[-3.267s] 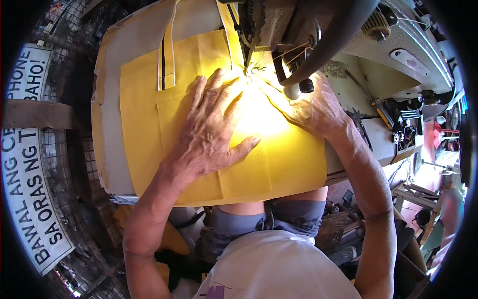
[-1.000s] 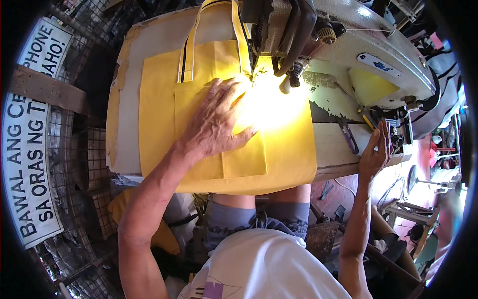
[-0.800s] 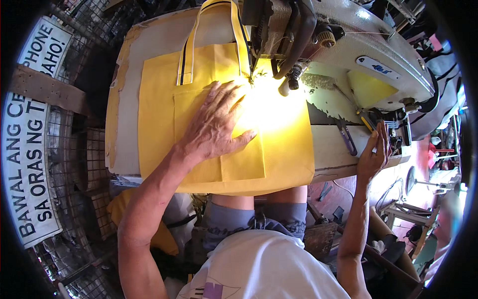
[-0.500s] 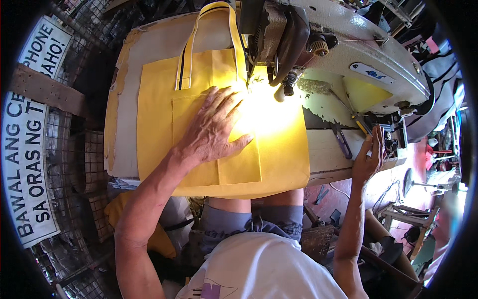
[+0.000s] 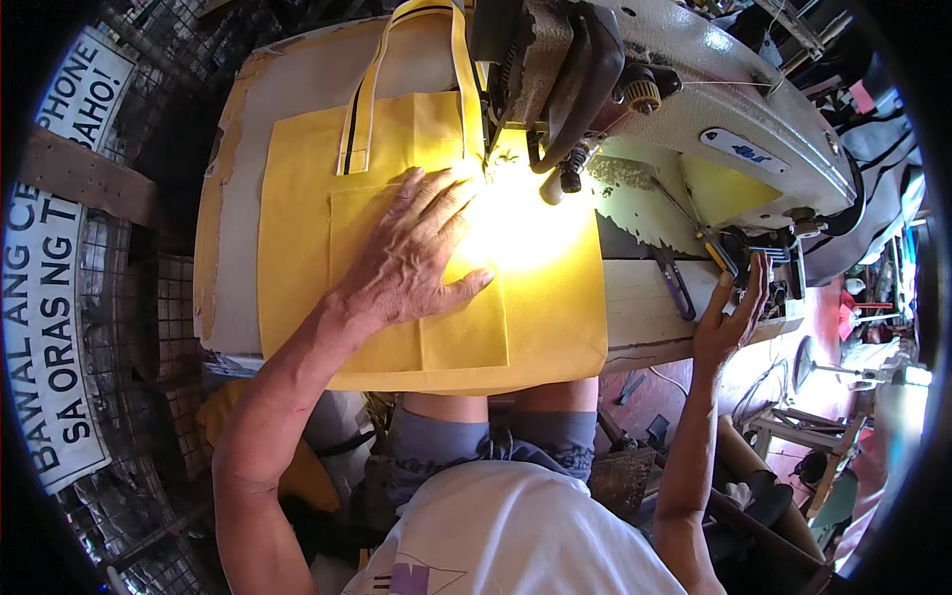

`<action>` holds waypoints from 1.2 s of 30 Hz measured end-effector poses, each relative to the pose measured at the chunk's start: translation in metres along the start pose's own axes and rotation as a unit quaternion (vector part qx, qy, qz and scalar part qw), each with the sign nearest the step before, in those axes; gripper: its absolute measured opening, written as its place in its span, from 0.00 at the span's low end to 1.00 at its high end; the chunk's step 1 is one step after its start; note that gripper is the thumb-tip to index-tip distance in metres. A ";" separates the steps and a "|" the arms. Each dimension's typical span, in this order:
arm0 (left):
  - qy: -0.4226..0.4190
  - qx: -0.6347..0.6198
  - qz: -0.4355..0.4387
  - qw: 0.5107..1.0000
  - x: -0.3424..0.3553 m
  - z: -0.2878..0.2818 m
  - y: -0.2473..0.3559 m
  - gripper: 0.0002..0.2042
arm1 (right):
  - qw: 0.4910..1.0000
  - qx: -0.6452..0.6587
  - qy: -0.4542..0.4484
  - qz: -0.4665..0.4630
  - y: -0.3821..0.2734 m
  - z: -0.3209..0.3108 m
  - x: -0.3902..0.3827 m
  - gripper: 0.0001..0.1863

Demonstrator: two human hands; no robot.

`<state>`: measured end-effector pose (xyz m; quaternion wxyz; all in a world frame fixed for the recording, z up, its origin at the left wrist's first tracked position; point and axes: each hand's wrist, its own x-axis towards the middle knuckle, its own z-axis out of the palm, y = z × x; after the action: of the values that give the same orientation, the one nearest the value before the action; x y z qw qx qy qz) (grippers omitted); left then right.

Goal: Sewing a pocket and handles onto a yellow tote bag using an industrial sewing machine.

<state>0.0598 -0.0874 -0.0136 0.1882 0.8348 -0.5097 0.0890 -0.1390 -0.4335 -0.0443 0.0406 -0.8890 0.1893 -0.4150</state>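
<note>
Right hand (image 5: 724, 329) now off yellow fabric (image 5: 555, 322), snips (image 5: 676, 288) between

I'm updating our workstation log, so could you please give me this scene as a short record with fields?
Machine: sewing machine, bright glare at its needle area
Workpiece: yellow fabric panel with a patch pocket, partly under the machine head
Strap: yellow-and-white strap with a dark stripe, looped beyond the panel's far edge
Left hand: palm down on the panel
Right hand: fingers extended, near the tabletop's right end; contact unclear
Tools: purple-handled thread snips and yellow-handled screwdriver, right of the panel
</note>
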 end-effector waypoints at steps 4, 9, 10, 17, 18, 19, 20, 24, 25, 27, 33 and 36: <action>-0.004 -0.006 -0.007 1.000 0.002 0.001 -0.001 0.32 | 1.000 0.005 -0.004 0.014 0.000 0.001 0.000 0.23; -0.011 0.008 -0.008 1.000 0.004 -0.002 0.000 0.34 | 0.999 0.018 -0.014 0.023 -0.001 -0.002 0.001 0.24; -0.011 0.006 -0.006 1.000 0.006 -0.002 -0.001 0.34 | 0.999 0.023 -0.014 0.025 -0.002 -0.002 0.003 0.23; -0.003 -0.001 -0.008 1.000 0.005 0.002 -0.005 0.34 | 1.000 0.003 0.000 0.011 0.004 0.001 -0.002 0.23; -0.004 -0.001 -0.009 1.000 0.005 0.002 -0.004 0.34 | 1.000 0.016 -0.007 0.023 0.003 0.000 -0.001 0.23; -0.007 0.001 -0.010 1.000 0.006 0.001 -0.005 0.34 | 0.999 0.027 -0.013 0.036 0.001 0.000 -0.001 0.24; -0.010 0.003 -0.010 1.000 0.006 0.000 -0.005 0.34 | 0.999 0.028 -0.013 0.037 0.001 0.000 -0.001 0.24; -0.023 -0.006 -0.019 1.000 0.005 0.001 -0.007 0.35 | 0.999 0.027 -0.016 0.034 -0.001 0.001 0.001 0.24; -0.018 -0.006 -0.016 1.000 0.005 0.001 -0.007 0.34 | 0.999 0.023 -0.017 0.030 -0.001 0.001 0.001 0.24; -0.014 -0.007 -0.015 1.000 0.006 0.001 -0.006 0.34 | 0.999 0.022 -0.019 0.034 0.002 0.000 -0.001 0.24; -0.005 0.003 -0.008 1.000 0.006 0.001 -0.008 0.34 | 0.998 0.031 -0.004 0.047 0.000 0.003 -0.001 0.24; -0.004 0.005 -0.002 1.000 0.006 0.001 -0.010 0.33 | 1.000 0.010 0.001 0.014 0.006 0.003 -0.003 0.23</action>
<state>0.0711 -0.0889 -0.0149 0.1822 0.8372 -0.5080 0.0882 -0.1402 -0.4380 -0.0495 0.0545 -0.8855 0.1975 -0.4170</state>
